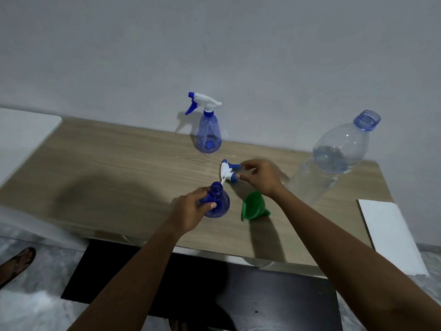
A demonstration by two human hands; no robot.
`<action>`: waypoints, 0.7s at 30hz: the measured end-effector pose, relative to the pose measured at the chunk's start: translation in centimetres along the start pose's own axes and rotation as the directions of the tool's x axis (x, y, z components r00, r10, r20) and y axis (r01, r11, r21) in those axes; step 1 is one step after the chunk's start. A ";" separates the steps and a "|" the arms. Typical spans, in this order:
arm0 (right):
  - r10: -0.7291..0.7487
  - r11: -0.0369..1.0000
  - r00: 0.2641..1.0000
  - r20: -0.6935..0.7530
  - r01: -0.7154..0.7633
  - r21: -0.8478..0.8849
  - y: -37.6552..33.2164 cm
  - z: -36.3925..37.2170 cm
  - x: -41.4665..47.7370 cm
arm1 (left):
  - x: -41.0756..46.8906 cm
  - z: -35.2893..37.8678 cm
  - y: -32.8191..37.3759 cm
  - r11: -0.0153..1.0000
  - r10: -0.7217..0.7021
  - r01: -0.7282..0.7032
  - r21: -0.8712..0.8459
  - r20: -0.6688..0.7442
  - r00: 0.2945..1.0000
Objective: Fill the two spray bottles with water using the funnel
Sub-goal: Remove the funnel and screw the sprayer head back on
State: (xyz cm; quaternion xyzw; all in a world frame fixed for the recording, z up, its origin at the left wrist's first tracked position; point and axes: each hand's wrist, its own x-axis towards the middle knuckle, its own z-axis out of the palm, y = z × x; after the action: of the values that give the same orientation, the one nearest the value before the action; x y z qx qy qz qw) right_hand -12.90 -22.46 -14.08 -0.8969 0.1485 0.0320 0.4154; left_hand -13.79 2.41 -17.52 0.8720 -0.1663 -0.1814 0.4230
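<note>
Fingers of left hand [188,211] grip one open blue spray bottle [220,204]; right hand [261,177] pinches its white trigger head [228,170]. Nearby: one capped spray bottle [209,132], one green plastic funnel [253,206], one clear water bottle [338,151].

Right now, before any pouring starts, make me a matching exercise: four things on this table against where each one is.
1. green funnel
2. near spray bottle
3. far spray bottle
4. trigger head

A. pinched by the right hand
B. standing alone near the wall
C. lying on its side on the table
D. gripped by the left hand, neck open

Pairs: 1-C, 2-D, 3-B, 4-A.
</note>
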 end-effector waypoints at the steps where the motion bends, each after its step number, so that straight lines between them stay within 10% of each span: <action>1: 0.016 1.000 1.000 0.027 -0.016 -0.015 -0.1 0.3 0.8 | 0.0 0.0 0.0 1.000 0.011 -0.011 0.002 -0.017 1.000; 13: 0.067 0.940 0.980 0.187 0.001 -0.342 -0.5 3.1 4.8 | 0.5 -0.1 -0.8 0.997 0.070 -0.069 -0.042 0.012 0.997; 21: -0.131 0.978 0.985 0.114 0.147 -0.148 -3.8 -1.3 2.4 | -0.1 -0.7 0.3 0.999 0.012 -0.010 -0.049 0.037 0.999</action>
State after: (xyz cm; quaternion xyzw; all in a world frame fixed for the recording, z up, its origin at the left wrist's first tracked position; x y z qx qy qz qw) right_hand -9.61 -21.72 -10.90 -0.9319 0.0606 0.0606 0.3525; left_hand -13.65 2.70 -16.85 0.8570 -0.1746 -0.1995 0.4419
